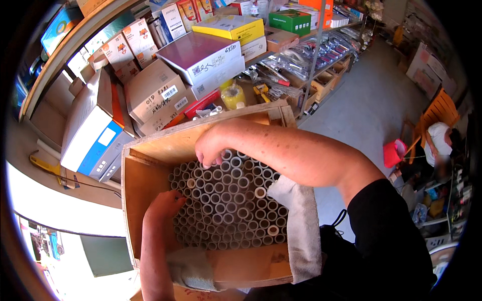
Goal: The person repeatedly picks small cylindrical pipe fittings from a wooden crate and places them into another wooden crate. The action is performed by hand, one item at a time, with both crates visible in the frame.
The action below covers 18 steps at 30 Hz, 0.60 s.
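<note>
Head view: tan wooden box (140,178) is largely packed with upright grey plastic tubes (231,196) — left hand (165,204), right hand (211,145) curled; grip cannot be told.

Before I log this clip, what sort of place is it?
Probably a hardware shop or storeroom: shelves hold cardboard boxes and plastic-bagged goods, and beside them is a wooden crate packed with tubes.

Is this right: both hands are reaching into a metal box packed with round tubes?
Not quite: the box is wooden, not metal, as the head view shows. The left hand and right hand are indeed reaching into it, and it is packed with round tubes.
</note>
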Each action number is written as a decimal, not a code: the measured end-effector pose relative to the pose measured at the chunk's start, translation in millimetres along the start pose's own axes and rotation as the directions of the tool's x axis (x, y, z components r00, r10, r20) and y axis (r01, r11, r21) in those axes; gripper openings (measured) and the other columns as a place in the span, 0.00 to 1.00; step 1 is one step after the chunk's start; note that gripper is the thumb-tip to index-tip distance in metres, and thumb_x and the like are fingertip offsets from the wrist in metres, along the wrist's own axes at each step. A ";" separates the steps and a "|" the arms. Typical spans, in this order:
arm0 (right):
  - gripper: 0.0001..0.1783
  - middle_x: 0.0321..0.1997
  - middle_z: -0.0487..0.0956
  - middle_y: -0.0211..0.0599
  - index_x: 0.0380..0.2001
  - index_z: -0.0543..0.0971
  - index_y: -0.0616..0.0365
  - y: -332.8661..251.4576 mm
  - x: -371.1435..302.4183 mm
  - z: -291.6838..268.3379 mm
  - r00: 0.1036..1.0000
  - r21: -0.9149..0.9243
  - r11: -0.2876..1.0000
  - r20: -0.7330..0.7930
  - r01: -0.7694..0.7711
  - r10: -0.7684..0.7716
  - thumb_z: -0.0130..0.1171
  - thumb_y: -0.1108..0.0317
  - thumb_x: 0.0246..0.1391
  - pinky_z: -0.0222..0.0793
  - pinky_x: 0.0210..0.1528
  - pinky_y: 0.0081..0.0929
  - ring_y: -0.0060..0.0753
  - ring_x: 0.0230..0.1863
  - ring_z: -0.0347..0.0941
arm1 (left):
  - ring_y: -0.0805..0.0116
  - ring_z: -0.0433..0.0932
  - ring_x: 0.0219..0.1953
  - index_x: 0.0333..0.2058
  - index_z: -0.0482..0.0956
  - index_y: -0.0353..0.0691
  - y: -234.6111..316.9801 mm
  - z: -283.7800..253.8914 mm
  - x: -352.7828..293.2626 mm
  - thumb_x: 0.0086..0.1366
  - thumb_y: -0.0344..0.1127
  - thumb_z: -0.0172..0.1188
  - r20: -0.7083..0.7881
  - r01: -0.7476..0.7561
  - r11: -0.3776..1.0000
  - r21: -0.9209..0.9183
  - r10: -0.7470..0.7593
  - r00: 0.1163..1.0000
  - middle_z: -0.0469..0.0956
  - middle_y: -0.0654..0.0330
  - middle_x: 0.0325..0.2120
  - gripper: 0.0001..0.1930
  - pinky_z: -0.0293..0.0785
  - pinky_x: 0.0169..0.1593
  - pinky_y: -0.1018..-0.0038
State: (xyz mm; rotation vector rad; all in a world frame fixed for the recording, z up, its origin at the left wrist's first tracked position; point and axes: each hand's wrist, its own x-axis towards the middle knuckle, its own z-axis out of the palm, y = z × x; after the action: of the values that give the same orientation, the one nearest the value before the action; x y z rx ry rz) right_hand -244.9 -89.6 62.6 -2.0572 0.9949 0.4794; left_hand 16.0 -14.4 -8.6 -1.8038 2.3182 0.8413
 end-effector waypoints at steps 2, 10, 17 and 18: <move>0.21 0.36 0.79 0.35 0.46 0.74 0.59 -3.2 5.0 1.2 1.000 -0.019 1.000 0.017 0.004 -0.003 0.54 0.61 0.50 0.73 0.38 0.28 0.27 0.36 0.77 | 0.52 0.78 0.37 0.35 0.80 0.39 -6.6 1.2 -1.3 0.56 0.43 0.57 0.022 -0.028 0.999 -0.044 0.029 0.999 0.79 0.47 0.31 0.15 0.73 0.42 0.62; 0.20 0.36 0.79 0.34 0.45 0.75 0.58 4.3 8.2 1.5 1.000 0.045 0.999 0.005 0.014 -0.014 0.54 0.60 0.50 0.72 0.37 0.28 0.27 0.36 0.77 | 0.60 0.79 0.29 0.37 0.78 0.36 23.5 -6.9 -8.9 0.57 0.42 0.58 0.118 0.000 0.996 -0.093 0.011 0.993 0.79 0.49 0.26 0.15 0.74 0.34 0.67; 0.20 0.36 0.80 0.34 0.46 0.74 0.59 2.4 6.3 2.8 0.996 0.062 0.995 -0.028 0.081 -0.079 0.54 0.61 0.52 0.72 0.38 0.27 0.26 0.37 0.77 | 0.57 0.79 0.29 0.36 0.77 0.35 23.4 -6.4 -14.8 0.58 0.42 0.57 0.062 -0.212 0.973 -0.090 0.217 0.974 0.78 0.47 0.26 0.15 0.73 0.34 0.66; 0.20 0.36 0.80 0.34 0.47 0.74 0.60 2.4 4.9 2.8 0.994 0.068 0.992 -0.039 0.107 -0.104 0.54 0.61 0.52 0.73 0.38 0.27 0.26 0.37 0.77 | 0.55 0.79 0.30 0.36 0.77 0.35 29.7 -8.3 -17.3 0.58 0.42 0.56 0.049 -0.243 0.968 -0.060 0.246 0.968 0.78 0.47 0.27 0.15 0.73 0.35 0.65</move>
State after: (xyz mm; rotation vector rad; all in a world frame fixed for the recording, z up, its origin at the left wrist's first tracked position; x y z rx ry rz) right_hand -243.7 -90.7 56.6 -2.0497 0.9057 0.3495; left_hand -3.9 1.3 16.0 -1.5092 2.5401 0.9811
